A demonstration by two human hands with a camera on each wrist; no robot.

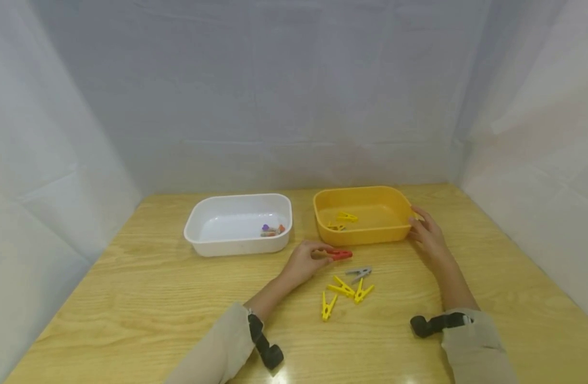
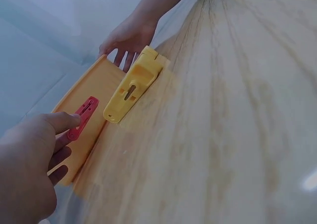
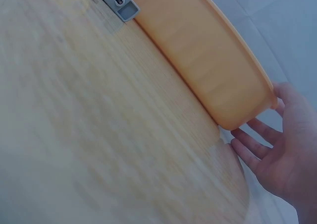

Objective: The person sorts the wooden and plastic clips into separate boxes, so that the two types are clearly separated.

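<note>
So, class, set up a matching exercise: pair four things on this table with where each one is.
Things:
1. red peg
2. grey peg
3. white tub
4. right hand

Places:
A. against the yellow tub's right end
B. pinched in the left hand
C. left of the yellow tub
D. loose on the table, beside yellow pegs

Pairs: 1-B, 2-D, 3-C, 4-A
</note>
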